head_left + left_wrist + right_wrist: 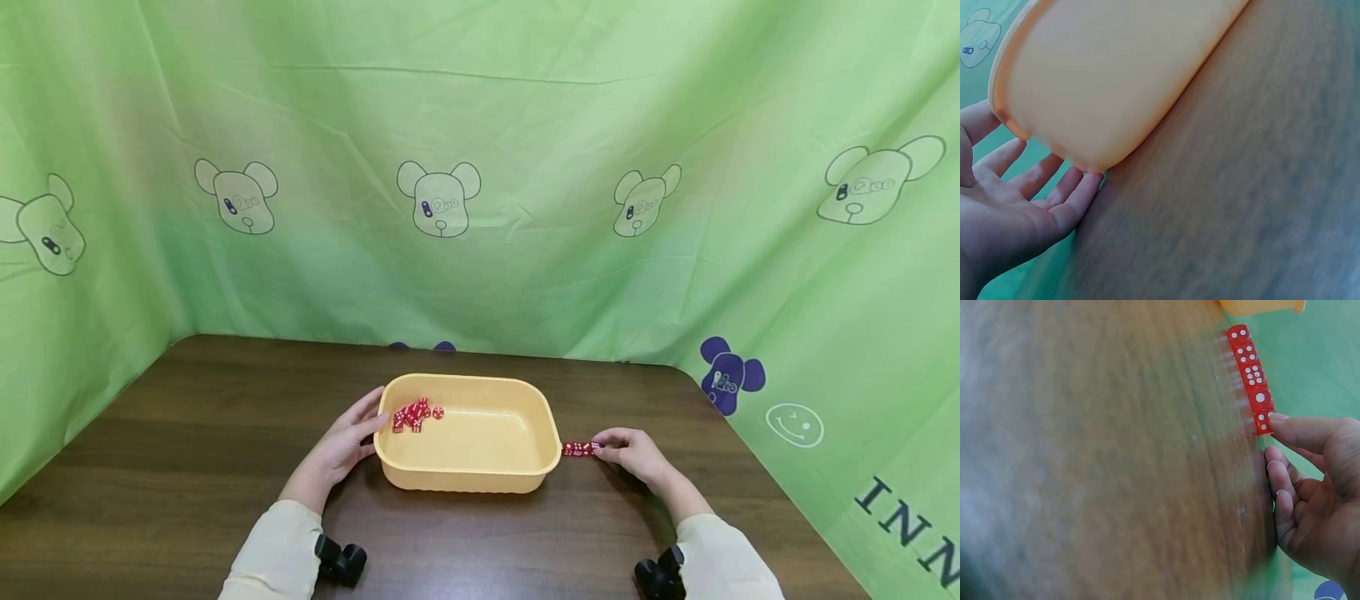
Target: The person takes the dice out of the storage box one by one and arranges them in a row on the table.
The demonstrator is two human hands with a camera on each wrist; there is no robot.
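A yellow plastic tub (468, 482) stands on the table, with several red dice (412, 414) gathered inside at its left end. My left hand (347, 437) holds that end, the thumb over the rim and the other fingers spread against the outer wall (1116, 94). To the tub's right, more red dice with white dots form a straight row (1254, 378) on the tabletop. The thumb and forefinger of my right hand (633, 454) pinch the outermost die (1262, 423). The row's other end reaches close to the tub; whether they touch I cannot tell.
The brown wooden table (465, 542) runs back to a green curtain (525, 283) printed with bear heads, which also closes off both sides. Black wrist cameras (341, 562) sit at both cream sleeves (273, 554).
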